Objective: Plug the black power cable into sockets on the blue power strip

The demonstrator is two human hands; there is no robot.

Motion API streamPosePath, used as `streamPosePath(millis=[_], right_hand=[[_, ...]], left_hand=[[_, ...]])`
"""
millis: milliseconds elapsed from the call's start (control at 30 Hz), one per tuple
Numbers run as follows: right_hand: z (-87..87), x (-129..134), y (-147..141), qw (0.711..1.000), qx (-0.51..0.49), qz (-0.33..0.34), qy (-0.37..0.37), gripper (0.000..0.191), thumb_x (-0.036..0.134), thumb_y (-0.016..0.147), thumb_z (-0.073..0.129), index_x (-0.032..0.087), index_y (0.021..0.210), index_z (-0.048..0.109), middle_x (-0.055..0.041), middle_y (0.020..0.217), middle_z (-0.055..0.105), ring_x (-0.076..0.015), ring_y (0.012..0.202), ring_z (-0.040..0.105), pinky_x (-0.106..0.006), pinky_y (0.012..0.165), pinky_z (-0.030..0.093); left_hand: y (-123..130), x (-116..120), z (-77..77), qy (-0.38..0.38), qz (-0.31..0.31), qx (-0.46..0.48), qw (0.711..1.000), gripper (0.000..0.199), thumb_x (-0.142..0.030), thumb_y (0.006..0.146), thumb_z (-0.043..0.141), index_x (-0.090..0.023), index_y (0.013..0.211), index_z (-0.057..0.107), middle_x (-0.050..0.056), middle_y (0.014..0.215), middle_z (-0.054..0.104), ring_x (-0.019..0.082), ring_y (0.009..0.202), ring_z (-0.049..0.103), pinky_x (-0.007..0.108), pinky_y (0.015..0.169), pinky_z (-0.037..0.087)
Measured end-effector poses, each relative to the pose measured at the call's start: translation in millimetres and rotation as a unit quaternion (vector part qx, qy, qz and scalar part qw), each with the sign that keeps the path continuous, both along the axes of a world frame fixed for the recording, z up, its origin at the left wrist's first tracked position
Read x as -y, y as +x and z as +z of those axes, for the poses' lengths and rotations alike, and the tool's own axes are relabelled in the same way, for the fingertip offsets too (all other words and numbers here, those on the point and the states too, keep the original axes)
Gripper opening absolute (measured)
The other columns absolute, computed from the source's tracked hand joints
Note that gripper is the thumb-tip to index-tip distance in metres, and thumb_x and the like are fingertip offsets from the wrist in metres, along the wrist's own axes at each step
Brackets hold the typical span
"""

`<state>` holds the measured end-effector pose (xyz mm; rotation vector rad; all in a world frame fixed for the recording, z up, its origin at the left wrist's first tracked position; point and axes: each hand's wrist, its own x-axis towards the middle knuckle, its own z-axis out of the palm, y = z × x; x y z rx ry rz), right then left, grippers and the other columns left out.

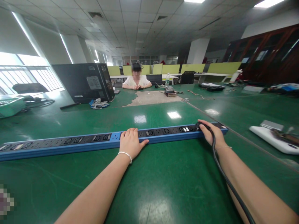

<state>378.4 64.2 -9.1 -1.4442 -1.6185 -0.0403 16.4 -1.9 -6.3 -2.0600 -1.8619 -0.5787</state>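
A long blue power strip (88,149) with a row of black sockets lies across the green table. My left hand (130,141) is wrapped over its middle, fingers on the far edge and thumb on the near side, just right of a blue socket (115,136). Near the strip's right end, my right hand (211,133) is closed on a black plug (198,126), which is at the sockets; whether it is seated cannot be seen. From the plug a black cable (220,169) runs down along my right forearm to the bottom edge.
Behind the strip stand a black computer case (81,82) and gloves (99,104). A person (137,81) sits across the table (163,177). A bottle (167,80), a metal device (170,91) and a black tray (211,87) are farther back. A white object (273,140) lies right.
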Motion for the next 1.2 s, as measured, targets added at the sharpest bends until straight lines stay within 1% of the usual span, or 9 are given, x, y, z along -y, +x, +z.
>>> streamPosePath(millis=[133,333,600,733,800,867,900,1067,1200], right_hand=[[-3.4,2,-1,0.999,0.030,0.030,0.006,0.035,0.040,0.080,0.046,0.023,0.104,0.065,-0.0056,0.106,0.067,-0.0237,0.096,0.062,-0.041,0.090,0.046],[-4.6,7,-2,0.998,0.060,0.009,0.007,0.036,0.041,0.081,0.043,0.024,0.106,0.063,-0.0067,0.109,0.066,-0.0255,0.104,0.059,-0.048,0.095,0.040],[-9.8,7,-2,0.999,0.044,0.000,0.026,0.034,0.041,0.080,0.046,0.026,0.105,0.064,-0.0057,0.109,0.066,-0.0245,0.100,0.060,-0.048,0.095,0.039],[-8.3,4,-4,0.999,-0.011,-0.018,0.040,0.035,0.041,0.079,0.049,0.023,0.105,0.064,-0.0067,0.102,0.067,-0.0242,0.095,0.062,-0.045,0.092,0.043],[-3.5,1,-2,0.989,-0.086,-0.051,0.110,0.037,0.042,0.082,0.046,0.021,0.108,0.062,-0.0076,0.103,0.066,-0.0230,0.096,0.061,-0.042,0.090,0.045],[1.2,-1,3,0.964,-0.168,-0.080,0.188,0.039,0.042,0.084,0.044,0.019,0.111,0.060,-0.0079,0.107,0.064,-0.0214,0.098,0.060,-0.040,0.089,0.046],[2.4,-1,7,0.958,-0.192,-0.081,0.198,0.040,0.042,0.084,0.045,0.018,0.112,0.059,-0.0079,0.107,0.064,-0.0210,0.098,0.060,-0.039,0.089,0.046],[-4.1,-3,26,0.984,-0.154,-0.057,0.075,0.035,0.039,0.078,0.052,0.020,0.104,0.064,-0.0073,0.102,0.067,-0.0225,0.092,0.061,-0.041,0.088,0.046],[-8.7,-7,31,0.991,-0.108,-0.057,0.051,0.036,0.041,0.076,0.052,0.021,0.103,0.064,-0.0074,0.100,0.066,-0.0233,0.091,0.061,-0.041,0.086,0.046]], left_hand=[[0,0,0.2,-0.007,0.005,0.003,1.000,0.066,-0.060,0.076,0.047,-0.013,0.121,0.047,0.016,0.123,0.054,0.028,0.118,0.044,0.043,0.099,0.029],[0,1,0.7,-0.001,0.001,-0.001,1.000,0.066,-0.060,0.076,0.047,-0.010,0.119,0.048,0.016,0.122,0.055,0.029,0.117,0.045,0.042,0.099,0.029],[1,0,1.0,-0.008,0.005,0.002,1.000,0.065,-0.060,0.076,0.047,-0.012,0.120,0.048,0.016,0.122,0.055,0.028,0.118,0.044,0.042,0.100,0.029],[1,0,0.6,-0.007,0.006,0.000,1.000,0.066,-0.060,0.076,0.047,-0.012,0.120,0.047,0.016,0.123,0.054,0.028,0.118,0.044,0.042,0.100,0.029],[1,0,0.5,-0.006,0.005,0.001,1.000,0.066,-0.060,0.076,0.047,-0.011,0.120,0.047,0.016,0.123,0.055,0.028,0.118,0.044,0.042,0.099,0.029],[1,0,0.4,-0.007,0.005,0.003,1.000,0.065,-0.060,0.076,0.047,-0.012,0.120,0.047,0.016,0.123,0.055,0.028,0.118,0.044,0.042,0.100,0.029],[1,0,0.5,-0.008,0.005,0.004,1.000,0.065,-0.060,0.076,0.047,-0.013,0.120,0.047,0.016,0.122,0.055,0.028,0.118,0.044,0.043,0.100,0.029],[0,0,1.0,-0.008,0.006,0.006,1.000,0.065,-0.060,0.075,0.047,-0.013,0.120,0.048,0.016,0.122,0.055,0.028,0.118,0.045,0.043,0.100,0.029],[0,0,1.0,-0.006,0.003,0.000,1.000,0.065,-0.061,0.075,0.047,-0.012,0.119,0.048,0.016,0.122,0.055,0.028,0.118,0.045,0.043,0.099,0.029]])
